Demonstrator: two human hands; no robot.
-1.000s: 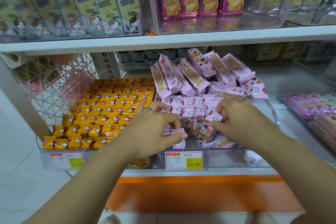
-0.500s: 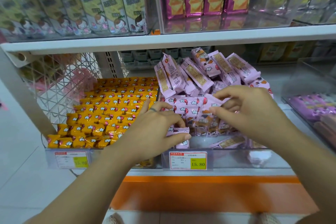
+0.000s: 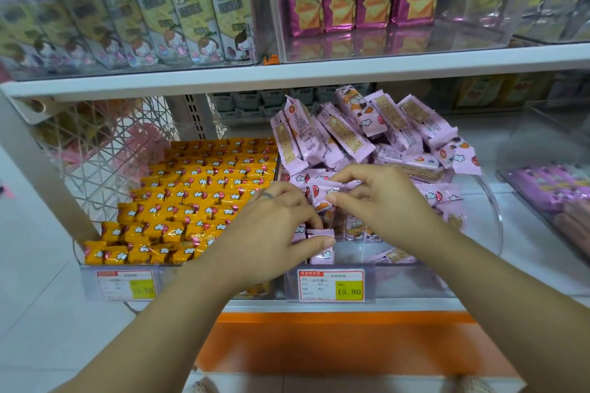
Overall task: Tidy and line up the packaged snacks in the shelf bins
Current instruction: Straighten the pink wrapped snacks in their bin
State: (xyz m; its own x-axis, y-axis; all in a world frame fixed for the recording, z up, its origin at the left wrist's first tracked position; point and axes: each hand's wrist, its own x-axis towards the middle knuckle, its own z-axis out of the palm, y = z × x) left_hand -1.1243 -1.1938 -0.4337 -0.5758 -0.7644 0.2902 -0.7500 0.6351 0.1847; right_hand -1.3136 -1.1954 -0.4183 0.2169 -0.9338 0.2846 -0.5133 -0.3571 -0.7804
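Note:
A clear bin (image 3: 488, 220) on the lower shelf holds pink snack packs (image 3: 351, 134), loosely heaped at the back and standing in a row at the front left. My left hand (image 3: 271, 233) grips the front pink packs (image 3: 322, 247) of that row between thumb and fingers. My right hand (image 3: 380, 198) reaches over the row and pinches a pink pack (image 3: 322, 193) at its top edge. Left of this bin, orange snack packs (image 3: 198, 198) lie in neat rows in their own bin.
Price tags (image 3: 330, 284) hang on the bin fronts. The upper shelf (image 3: 319, 72) carries tall boxed snacks and pink-wrapped packs (image 3: 354, 0) in clear bins. Another clear bin with purple packs (image 3: 555, 191) stands at the right. An orange ledge (image 3: 351, 348) lies below.
My right hand has risen from the front of the pink bin and shifted left, close to my left hand. My left hand has stayed on the front packs.

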